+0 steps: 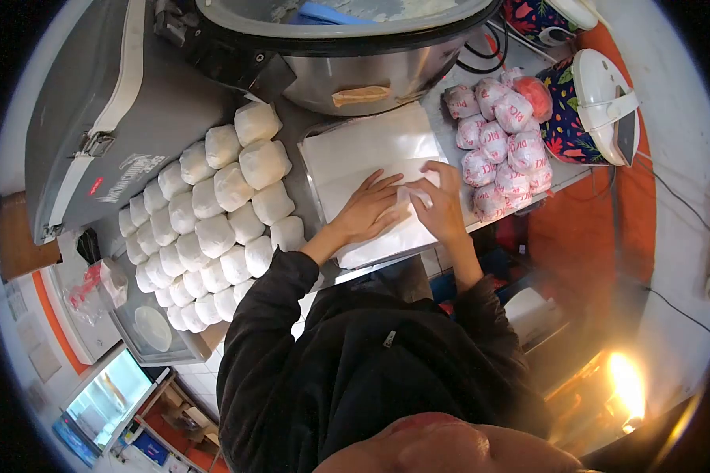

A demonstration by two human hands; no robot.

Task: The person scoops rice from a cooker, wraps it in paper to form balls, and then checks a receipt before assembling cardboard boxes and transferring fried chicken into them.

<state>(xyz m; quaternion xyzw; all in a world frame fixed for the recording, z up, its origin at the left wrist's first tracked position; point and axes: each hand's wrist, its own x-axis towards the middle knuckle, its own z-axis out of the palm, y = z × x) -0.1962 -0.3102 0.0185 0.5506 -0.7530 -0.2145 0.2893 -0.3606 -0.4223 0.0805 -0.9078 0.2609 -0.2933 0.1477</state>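
Note:
My left hand (367, 209) lies over the white paper sheets (343, 154) with its fingers stretched out, beside a crumpled fold of paper (403, 206). From the right, my right hand (442, 201) pinches that fold between bent fingers. Whether anything sits inside the fold is hidden by both hands. The sheets rest on a metal tray (314, 185). Left of it, rows of plain white paper-wrapped bundles (215, 235) are packed close together. At the right, several bundles in red-printed white paper (513, 150) are heaped up.
A big steel rice container (347, 75) stands behind the sheets, its grey lid (106, 173) swung open to the left. Flower-patterned cooler jugs (564, 106) stand at the far right. A clear bag (91, 299) and a round white lid (152, 328) lie at left.

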